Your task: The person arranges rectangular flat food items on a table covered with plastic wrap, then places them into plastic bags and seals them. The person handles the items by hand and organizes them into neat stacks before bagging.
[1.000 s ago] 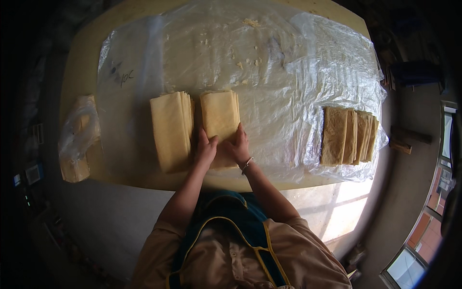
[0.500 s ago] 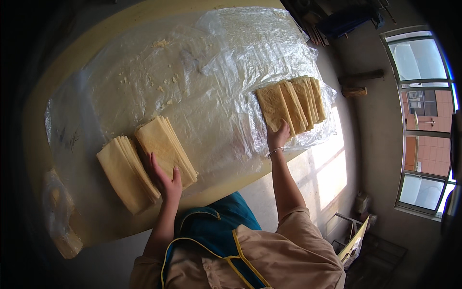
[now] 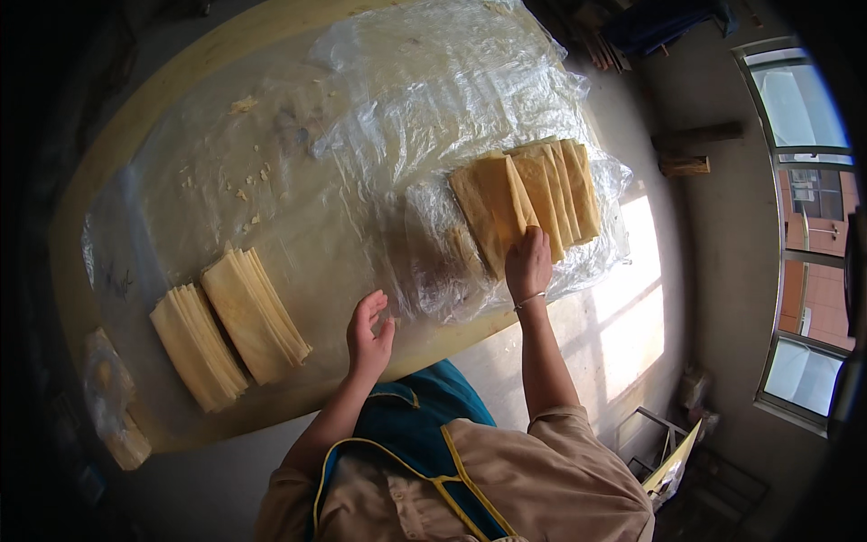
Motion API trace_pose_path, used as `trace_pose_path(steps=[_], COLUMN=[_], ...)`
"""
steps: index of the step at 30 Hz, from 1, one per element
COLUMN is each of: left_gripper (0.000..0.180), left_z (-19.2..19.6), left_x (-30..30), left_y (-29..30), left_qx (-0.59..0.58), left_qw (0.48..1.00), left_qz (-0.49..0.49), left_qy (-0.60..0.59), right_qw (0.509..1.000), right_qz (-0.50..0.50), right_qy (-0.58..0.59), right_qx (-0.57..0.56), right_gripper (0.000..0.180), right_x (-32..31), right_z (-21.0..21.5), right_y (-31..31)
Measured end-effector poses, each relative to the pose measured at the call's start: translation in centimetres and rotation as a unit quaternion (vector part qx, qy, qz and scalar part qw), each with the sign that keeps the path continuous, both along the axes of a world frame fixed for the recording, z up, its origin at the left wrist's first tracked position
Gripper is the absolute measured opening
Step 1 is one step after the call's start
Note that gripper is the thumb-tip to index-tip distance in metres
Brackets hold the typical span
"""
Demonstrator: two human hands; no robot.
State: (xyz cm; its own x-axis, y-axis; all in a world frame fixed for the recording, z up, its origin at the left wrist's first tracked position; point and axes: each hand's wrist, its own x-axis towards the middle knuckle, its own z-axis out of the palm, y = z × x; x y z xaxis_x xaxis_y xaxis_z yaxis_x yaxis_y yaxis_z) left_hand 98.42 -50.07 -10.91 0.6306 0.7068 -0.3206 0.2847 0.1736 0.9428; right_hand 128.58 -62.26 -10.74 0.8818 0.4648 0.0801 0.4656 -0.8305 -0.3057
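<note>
Head view: golden-tan sheets (image 3: 533, 194) (thin, wrinkled) overlap, one edge raised.

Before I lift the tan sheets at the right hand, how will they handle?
Probably floppy: the tan sheets bend into a raised fold where the right hand pinches an edge. Likely to slide apart, as layers overlap like a fan. Perhaps fragile: pale crumbs lie on the plastic.

Right hand (image 3: 529, 260) at three o'clock — pinching the lower edge of a folded tan sheet (image 3: 523, 200).
Left hand (image 3: 368, 340), thumb apart, between seven and eight; two folded stacks (image 3: 257, 316) between eight and nine — on plastic film (image 3: 424, 99).
</note>
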Motion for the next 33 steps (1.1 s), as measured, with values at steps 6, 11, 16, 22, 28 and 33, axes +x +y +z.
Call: trace_pose_path(steps=[6,11,16,22,28,33], left_gripper=[0.084,0.091,0.087,0.07,0.048,0.045], left_z=[-1.5,-3.4,-4.8,-4.6,1.4,5.5], left_x=[13.9,19.9,20.0,18.8,4.1,-13.6], left_y=[0.5,0.5,-0.1,0.3,4.9,10.7], left_qx=[-0.324,-0.331,-0.354,-0.28,0.149,0.124], left_qw=[0.937,0.932,0.926,0.951,0.983,0.93], left_qz=[-0.128,-0.15,-0.123,-0.125,0.083,0.345], left_qy=[0.019,0.006,0.038,0.027,-0.073,-0.014], right_qw=[0.987,0.996,0.99,0.97,0.793,0.582], right_qz=[0.051,0.02,-0.019,0.109,0.075,0.12], right_qy=[0.065,-0.074,0.133,0.213,0.507,0.735], right_qx=[-0.139,-0.041,-0.042,0.052,0.328,0.326], right_gripper=[0.065,0.064,0.053,0.037,0.026,0.04], right_x=[-4.5,0.2,6.8,6.3,-2.3,-19.4], right_z=[-1.3,-2.8,-4.5,-3.1,5.3,5.5], right_y=[2.4,-0.3,-1.0,-0.6,4.7,15.8])
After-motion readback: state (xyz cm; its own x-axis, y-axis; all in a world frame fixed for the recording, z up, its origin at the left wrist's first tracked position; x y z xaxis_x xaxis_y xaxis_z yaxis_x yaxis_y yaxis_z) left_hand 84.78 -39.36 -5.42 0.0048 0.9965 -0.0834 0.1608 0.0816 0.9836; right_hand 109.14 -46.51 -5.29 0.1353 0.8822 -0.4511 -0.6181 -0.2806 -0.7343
